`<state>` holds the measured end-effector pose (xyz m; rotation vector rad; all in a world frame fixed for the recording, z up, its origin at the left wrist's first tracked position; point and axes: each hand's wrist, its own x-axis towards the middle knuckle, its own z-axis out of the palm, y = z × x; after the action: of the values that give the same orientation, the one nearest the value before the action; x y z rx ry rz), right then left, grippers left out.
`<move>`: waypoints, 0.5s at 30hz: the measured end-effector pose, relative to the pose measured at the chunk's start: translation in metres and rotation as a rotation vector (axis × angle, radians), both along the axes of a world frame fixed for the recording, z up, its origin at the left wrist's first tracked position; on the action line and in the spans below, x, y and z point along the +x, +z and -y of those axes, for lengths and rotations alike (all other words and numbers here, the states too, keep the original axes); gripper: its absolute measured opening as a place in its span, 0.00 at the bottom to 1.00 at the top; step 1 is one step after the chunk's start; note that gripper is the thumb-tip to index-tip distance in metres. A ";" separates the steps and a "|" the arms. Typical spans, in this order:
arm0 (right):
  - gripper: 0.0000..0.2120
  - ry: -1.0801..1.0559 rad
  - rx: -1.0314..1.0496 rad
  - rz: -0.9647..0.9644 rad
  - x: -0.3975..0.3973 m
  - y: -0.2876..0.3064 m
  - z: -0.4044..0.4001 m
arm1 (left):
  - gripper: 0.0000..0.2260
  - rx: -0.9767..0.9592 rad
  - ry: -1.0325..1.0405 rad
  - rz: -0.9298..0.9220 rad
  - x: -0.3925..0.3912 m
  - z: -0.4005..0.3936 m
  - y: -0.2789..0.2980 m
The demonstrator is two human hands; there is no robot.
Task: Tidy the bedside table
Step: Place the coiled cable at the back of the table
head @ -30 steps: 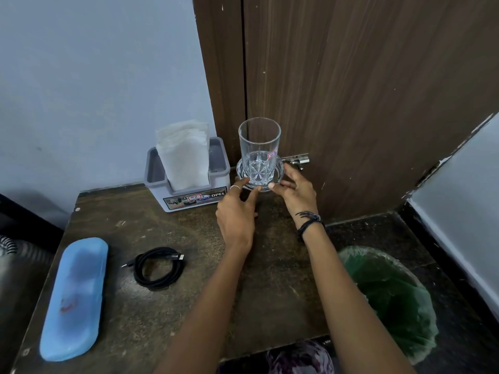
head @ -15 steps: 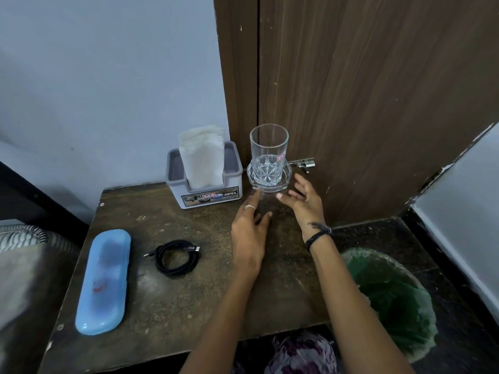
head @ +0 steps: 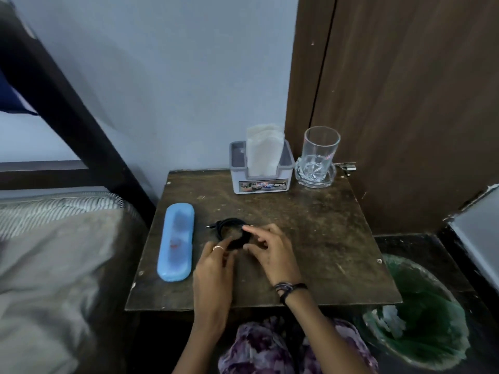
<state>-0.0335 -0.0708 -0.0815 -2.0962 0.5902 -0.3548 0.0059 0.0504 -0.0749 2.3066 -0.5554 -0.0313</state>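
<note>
The worn wooden bedside table [head: 310, 238] fills the centre of the frame, with a blue case [head: 176, 240] at its left edge. At centre the left hand [head: 216, 268] and right hand [head: 270, 251] meet at the coiled black cable [head: 229, 228], fingers curled onto its loop, though blur hides whether either truly grips it.

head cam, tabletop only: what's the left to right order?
Blue case → black cable, with the left hand and right hand at it → tissue box → glass on its coaster.
</note>
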 end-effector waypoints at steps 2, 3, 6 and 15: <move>0.11 -0.003 -0.083 -0.018 0.013 -0.002 -0.006 | 0.09 0.082 -0.027 0.037 0.011 0.000 -0.002; 0.09 -0.011 -0.110 -0.014 0.020 -0.003 -0.008 | 0.09 0.121 -0.032 0.053 0.016 0.002 -0.002; 0.07 -0.022 -0.167 -0.012 0.037 -0.004 -0.009 | 0.10 0.250 -0.028 0.088 0.031 0.010 0.003; 0.11 0.022 -0.395 -0.123 0.102 0.003 -0.007 | 0.10 0.458 0.018 0.056 0.088 0.048 0.031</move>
<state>0.0690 -0.0641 -0.0788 -2.5162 0.6064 -0.3533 0.0942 0.0022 -0.0436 2.7643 -0.6032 -0.0943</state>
